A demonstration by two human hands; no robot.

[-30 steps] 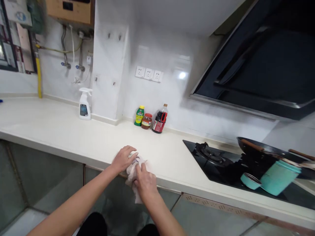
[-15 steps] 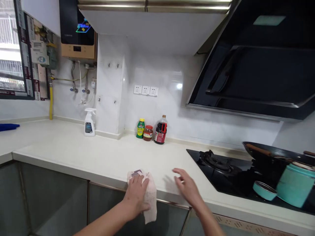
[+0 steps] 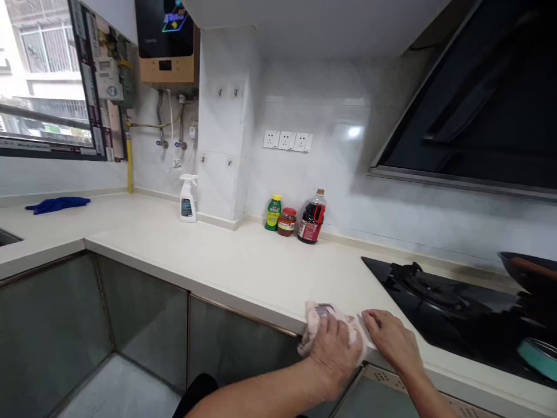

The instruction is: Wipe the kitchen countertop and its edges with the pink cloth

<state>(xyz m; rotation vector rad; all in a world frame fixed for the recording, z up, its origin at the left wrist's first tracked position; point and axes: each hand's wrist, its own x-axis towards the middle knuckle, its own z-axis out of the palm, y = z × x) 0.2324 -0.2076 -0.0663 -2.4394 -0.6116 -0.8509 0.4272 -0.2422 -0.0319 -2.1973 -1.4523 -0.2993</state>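
The bent fingers of the left hand (image 3: 334, 351) press onto and grasp a crumpled, pale pink patterned cloth (image 3: 313, 319), which drapes over the front edge of the long cream worktop (image 3: 243, 267). Since half a second ago, hand and cloth have shifted right along that edge, so the cloth now bears on a stretch nearer the flat black glass hob (image 3: 478, 334). The right hand (image 3: 394, 342), then spread and apart from the cloth, is now loosely curled just beside it; whether its fingers are clenched or hold anything, I cannot tell. Rightward, room is tight: that hand, then the hob. Leftward and back, a broad stretch of worktop reaches to the green, yellow-capped plastic bottle (image 3: 272, 215) near the wall.
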